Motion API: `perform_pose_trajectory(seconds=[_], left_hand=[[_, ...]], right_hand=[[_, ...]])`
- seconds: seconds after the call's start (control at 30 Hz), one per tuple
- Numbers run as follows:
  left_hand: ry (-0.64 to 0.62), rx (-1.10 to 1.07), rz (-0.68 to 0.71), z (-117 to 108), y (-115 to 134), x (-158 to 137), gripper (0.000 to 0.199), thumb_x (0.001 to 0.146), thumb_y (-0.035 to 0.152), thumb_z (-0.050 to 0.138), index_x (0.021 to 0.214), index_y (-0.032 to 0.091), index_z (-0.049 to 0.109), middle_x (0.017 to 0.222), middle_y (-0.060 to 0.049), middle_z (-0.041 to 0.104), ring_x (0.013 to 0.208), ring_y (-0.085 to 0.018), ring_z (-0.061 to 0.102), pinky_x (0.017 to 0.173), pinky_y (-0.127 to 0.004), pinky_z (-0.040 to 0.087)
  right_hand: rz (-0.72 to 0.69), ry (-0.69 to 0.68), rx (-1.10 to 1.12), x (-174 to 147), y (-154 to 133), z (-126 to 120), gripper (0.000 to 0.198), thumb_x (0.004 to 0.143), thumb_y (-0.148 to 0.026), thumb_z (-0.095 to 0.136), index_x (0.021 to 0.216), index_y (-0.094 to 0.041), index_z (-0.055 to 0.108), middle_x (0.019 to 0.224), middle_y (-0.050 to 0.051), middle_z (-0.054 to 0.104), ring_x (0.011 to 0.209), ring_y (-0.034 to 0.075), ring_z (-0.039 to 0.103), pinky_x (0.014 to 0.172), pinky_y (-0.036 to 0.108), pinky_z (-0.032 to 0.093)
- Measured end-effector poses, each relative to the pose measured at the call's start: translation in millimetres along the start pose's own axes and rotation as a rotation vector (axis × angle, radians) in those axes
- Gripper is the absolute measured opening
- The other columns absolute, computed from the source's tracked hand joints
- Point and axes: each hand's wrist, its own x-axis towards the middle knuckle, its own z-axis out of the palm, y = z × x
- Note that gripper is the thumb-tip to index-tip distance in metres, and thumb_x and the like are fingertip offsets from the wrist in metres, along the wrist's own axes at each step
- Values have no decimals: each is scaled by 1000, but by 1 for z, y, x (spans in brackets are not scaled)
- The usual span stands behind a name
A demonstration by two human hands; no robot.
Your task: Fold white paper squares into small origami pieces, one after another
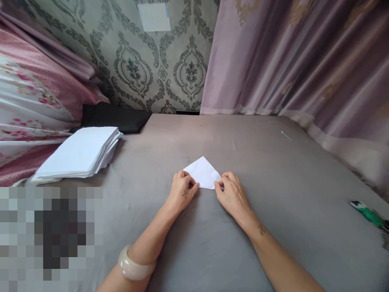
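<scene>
A small white sheet of folded paper lies on the grey cloth surface, its pointed top facing away from me. My left hand pinches its left lower corner between thumb and fingers. At the opposite corner my right hand grips the paper the same way, fingers curled in. The lower edge of the paper runs nearly straight between my two thumbs. Both corners are partly hidden under my fingers. A pale bangle circles my left forearm.
At the left stands a stack of white paper, with a black folded item behind it. A green-handled tool lies at the right edge. A thin stick rests toward the back right. Curtains hang along the right side.
</scene>
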Motion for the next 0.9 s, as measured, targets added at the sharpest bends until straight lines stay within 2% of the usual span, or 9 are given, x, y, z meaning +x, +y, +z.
perform_pose_trajectory(seconds=[0.53,0.9], left_hand=[[53,41,91,8,-11,-3,16,83,26,56,71,16,59,89,-7,52,85,-21,48,76,-36,44],[-12,247,125,-1,6,-4,17,89,23,46,78,15,55,93,-11,52,88,-23,47,83,-39,44]], right_hand=[[11,-19,6,3,1,2,18,84,-25,50,70,-17,56,95,10,57,87,22,55,82,34,44],[2,-10,-31,2,3,5,18,85,-26,48,71,-17,57,95,10,57,86,22,54,77,33,43]])
